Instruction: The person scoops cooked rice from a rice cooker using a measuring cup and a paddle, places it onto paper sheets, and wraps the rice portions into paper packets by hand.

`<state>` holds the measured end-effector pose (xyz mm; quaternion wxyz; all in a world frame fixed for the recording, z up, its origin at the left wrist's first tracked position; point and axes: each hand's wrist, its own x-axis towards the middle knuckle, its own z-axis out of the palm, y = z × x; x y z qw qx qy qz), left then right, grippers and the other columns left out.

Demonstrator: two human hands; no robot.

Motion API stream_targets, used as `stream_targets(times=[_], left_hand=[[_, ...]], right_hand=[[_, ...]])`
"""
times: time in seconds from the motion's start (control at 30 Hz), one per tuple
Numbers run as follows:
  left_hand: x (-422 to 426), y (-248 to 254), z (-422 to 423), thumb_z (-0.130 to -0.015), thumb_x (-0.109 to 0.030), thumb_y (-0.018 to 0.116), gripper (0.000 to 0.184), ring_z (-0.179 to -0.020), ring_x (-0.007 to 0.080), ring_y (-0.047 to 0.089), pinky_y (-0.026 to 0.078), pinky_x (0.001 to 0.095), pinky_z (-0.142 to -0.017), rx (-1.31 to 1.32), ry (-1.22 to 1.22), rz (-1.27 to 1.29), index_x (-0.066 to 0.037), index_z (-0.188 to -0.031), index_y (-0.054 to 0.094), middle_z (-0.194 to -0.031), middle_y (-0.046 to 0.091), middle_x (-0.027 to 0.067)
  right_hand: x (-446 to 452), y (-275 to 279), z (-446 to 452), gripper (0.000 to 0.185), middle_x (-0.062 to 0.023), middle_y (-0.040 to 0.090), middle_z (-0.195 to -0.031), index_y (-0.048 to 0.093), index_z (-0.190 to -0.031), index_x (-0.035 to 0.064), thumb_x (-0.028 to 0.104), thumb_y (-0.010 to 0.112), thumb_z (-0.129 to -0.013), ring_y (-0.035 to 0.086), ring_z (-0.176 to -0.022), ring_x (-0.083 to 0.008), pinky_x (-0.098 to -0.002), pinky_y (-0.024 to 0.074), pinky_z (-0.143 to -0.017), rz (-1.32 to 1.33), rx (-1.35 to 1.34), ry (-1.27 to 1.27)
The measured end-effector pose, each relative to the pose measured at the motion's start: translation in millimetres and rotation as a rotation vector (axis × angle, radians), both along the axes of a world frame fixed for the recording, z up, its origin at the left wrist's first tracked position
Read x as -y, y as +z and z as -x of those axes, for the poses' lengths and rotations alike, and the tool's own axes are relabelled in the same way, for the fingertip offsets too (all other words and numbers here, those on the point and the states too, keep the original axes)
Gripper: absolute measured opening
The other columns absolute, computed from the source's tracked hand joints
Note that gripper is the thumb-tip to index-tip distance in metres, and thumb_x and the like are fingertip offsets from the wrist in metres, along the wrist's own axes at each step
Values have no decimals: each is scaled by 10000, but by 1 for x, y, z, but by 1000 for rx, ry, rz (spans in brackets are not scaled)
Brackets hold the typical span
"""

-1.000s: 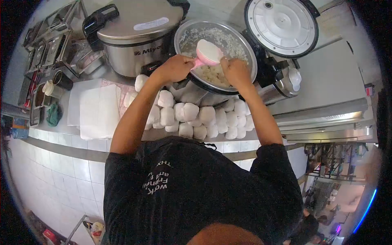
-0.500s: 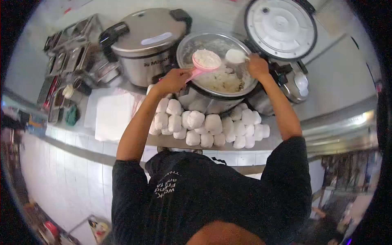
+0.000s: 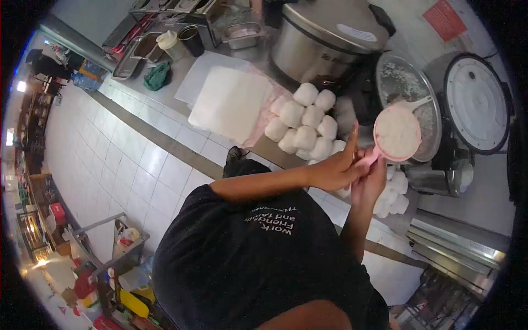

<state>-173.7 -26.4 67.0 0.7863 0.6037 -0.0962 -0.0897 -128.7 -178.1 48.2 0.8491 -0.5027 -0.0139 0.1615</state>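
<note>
A pink scoop heaped with white rice is raised near the open pot's front rim. Both hands meet at its handle. My right hand is closed around the handle just below the cup. At the handle's end is my left hand, holding on with one finger stretched upward; the two hands partly hide each other. The white rice paddle rests in the open rice cooker, out of both hands. White wrapped bundles are piled on the counter in front of the cookers.
A second large cooker stands closed, left of the open one. The open cooker's lid is tilted back. White paper sheets, a green cloth and a squeeze bottle occupy the counter's left side.
The view has turned left. The scoop has come back toward me, and my right hand has left the paddle and joined my left hand on the scoop's handle.
</note>
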Motion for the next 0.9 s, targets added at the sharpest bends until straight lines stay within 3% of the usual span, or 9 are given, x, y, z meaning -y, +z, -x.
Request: stream_targets(times=[0.13,0.23,0.27,0.3,0.53,0.63,0.7,0.8,0.9], left_hand=[[-136,-71,22,-890,-481,600,661,-926,323,652,510,388,-794,-34,80,-653,-57,-1378,466,-1039,664,191],[-271,-161,42,-882,-503,586,616,-1119,325,591,464,449,-923,94,577,-1220,-95,-1338,515,-1217,626,133],[-312,-194,56,-914,-511,529,651,-1283,365,448,392,539,-997,36,493,-1688,-66,-1382,453,-1418,467,131],[-344,-224,67,-886,-496,567,728,-1392,385,283,246,584,-1097,27,400,-1781,-63,-1437,369,-1514,341,108],[-338,-227,89,-915,-521,498,641,-1309,372,411,266,522,-1104,32,-61,-1485,-87,-1385,457,-1464,410,132],[-331,-212,94,-870,-342,618,488,-1235,322,493,348,474,-1054,373,19,-1191,-119,-1299,550,-1390,500,118],[-341,-208,98,-806,-219,690,420,-1212,307,509,364,449,-1047,394,166,-991,-148,-1213,612,-1305,564,103],[-384,-238,121,-818,-232,678,351,-1197,290,518,371,451,-1043,254,337,-1081,-156,-1159,644,-1244,598,79],[-411,-233,136,-831,-224,665,305,-1176,270,536,389,448,-1024,339,308,-1233,-171,-1131,662,-1226,608,58]], right_hand=[[-68,-38,40,286,-16,479,-854,445,-1225,68,270,379,-1033,454,-685,-103,-262,444,-611,-240,-125,-107],[-112,-56,57,230,10,400,-788,439,-1141,96,277,337,-1043,339,-574,-76,-229,333,-487,-521,-317,36],[-126,-65,64,220,13,396,-785,443,-1108,98,277,331,-1044,330,-561,-76,-228,323,-477,-617,-355,80],[-143,-72,71,233,18,399,-781,443,-1006,94,297,335,-1040,323,-541,-72,-226,310,-464,-551,-361,46],[-225,-114,84,291,5,477,-827,454,-966,86,364,390,-1022,373,-549,-62,-219,322,-470,-190,-350,81],[-267,-116,80,226,8,439,-783,494,-1084,115,322,445,-1007,383,-548,-76,-226,326,-464,29,-270,-35],[-277,-175,61,369,-35,535,-843,452,-1339,183,254,504,-981,487,-590,-143,-280,410,-501,183,-73,-4],[-297,-206,38,499,-88,602,-944,414,-1425,195,199,549,-945,577,-692,-243,-368,486,-594,1272,1003,56],[-305,-217,38,514,-136,581,-948,368,-1454,161,183,473,-952,614,-850,-302,-441,520,-681,1553,1006,424]])
